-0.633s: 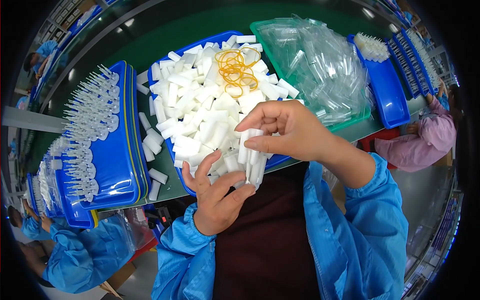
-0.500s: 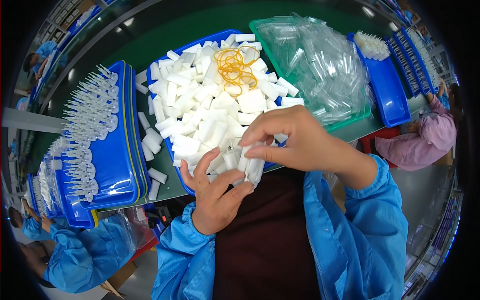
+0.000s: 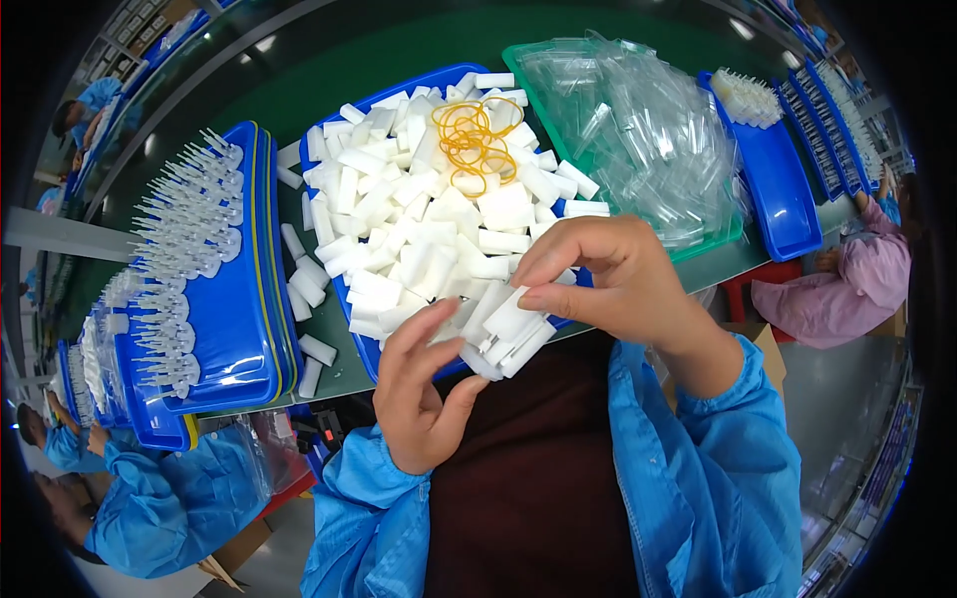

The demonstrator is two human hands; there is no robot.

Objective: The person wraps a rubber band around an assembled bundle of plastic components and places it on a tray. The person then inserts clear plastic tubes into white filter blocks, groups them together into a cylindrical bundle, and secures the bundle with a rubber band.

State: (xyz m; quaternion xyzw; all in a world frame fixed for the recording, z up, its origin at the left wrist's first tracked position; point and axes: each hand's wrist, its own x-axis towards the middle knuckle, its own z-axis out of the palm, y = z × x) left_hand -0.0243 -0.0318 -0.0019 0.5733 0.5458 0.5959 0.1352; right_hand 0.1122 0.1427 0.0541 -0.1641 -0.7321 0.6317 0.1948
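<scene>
In front of me, over the near edge of a blue tray [image 3: 454, 77], a small cluster of white foam-like blocks [image 3: 510, 344] is held between my hands. My right hand [image 3: 608, 274] pinches a flat white block at the cluster's upper side between thumb and fingers. My left hand [image 3: 424, 389] has its thumb and index finger at the cluster's lower left end, with the other fingers raised. White blocks [image 3: 399, 194] are heaped in the tray, and tangled yellow rubber bands [image 3: 474, 145] lie on top of them.
Stacked blue trays [image 3: 234, 329] at left carry rows of white pin-like parts [image 3: 189, 209]. A green tray [image 3: 528, 75] at right is piled with clear plastic sleeves [image 3: 638, 140]. A blue tray [image 3: 783, 194] stands beyond it. Loose blocks [image 3: 309, 289] lie on the table. Co-workers sit on both sides.
The cluster has tilted and shifted slightly right. My right hand has moved a little right with it. My left thumb has drawn back from the cluster's front, and its fingers have loosened.
</scene>
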